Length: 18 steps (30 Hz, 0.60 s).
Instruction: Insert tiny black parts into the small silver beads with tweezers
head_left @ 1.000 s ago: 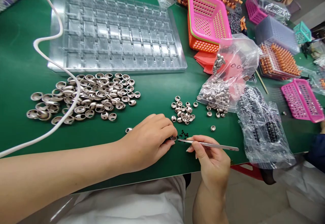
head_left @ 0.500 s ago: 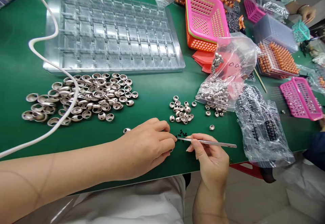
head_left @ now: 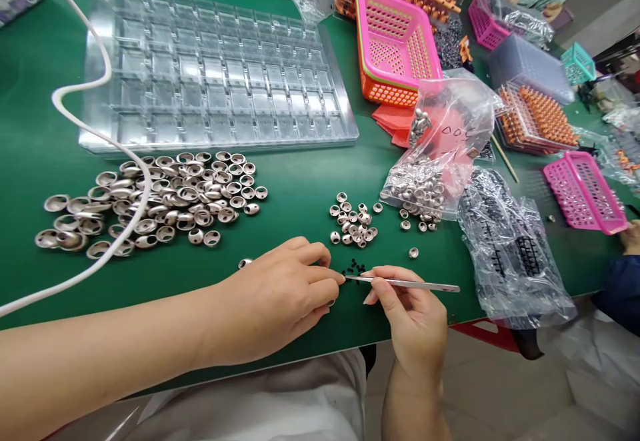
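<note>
The green worktop [head_left: 310,178] carries a clear compartmented tray [head_left: 336,88] at the far left, with a wide pile of larger metal cups [head_left: 194,169] on its near side and a white cable [head_left: 50,290] looping across. To the right, near a plastic bag [head_left: 415,184] of metal parts, lies a cluster of small metal cups [head_left: 355,232]. At the near edge, the left hand [head_left: 287,294] has changed its pose: a second ago a metal cup [head_left: 331,302] showed at its fingertips, facing the tweezers, and now the cup sits lower, mostly hidden beneath the curled fingers, just an edge visible. The index finger now reaches out to meet the tip of the tweezers [head_left: 420,286]. The right hand [head_left: 417,314] lies to the right, its fingers pinched together on the tweezers, which point left. A few loose black pieces [head_left: 356,266] lie just beyond the tweezers. The shift suggests that attention is on the tweezer tip rather than the cup, perhaps to steady a black piece there; whether the tip grips one is too small to tell.
</note>
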{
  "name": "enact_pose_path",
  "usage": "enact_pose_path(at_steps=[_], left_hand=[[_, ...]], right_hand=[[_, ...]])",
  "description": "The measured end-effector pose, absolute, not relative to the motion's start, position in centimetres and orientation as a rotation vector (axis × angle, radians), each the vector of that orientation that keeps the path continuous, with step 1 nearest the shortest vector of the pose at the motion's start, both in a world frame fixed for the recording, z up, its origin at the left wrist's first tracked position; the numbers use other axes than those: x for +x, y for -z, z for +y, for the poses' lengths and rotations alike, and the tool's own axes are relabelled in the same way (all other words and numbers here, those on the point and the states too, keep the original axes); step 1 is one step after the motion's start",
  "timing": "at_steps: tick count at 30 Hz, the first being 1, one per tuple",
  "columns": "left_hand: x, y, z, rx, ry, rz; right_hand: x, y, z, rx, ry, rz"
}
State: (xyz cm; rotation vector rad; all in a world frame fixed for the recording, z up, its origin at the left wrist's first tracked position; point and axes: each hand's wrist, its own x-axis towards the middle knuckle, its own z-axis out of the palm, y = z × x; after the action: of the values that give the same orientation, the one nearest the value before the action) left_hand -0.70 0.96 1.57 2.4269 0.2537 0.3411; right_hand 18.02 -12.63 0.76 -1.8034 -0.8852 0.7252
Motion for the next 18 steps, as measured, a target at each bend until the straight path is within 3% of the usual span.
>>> enact_pose_path(at_steps=[18], left_hand=[[-0.93, -1.87, 0.89, 2.46, -0.303, 0.226]], right_hand=[[18.05, -0.22, -13.08, -1.771, -0.715, -0.849]])
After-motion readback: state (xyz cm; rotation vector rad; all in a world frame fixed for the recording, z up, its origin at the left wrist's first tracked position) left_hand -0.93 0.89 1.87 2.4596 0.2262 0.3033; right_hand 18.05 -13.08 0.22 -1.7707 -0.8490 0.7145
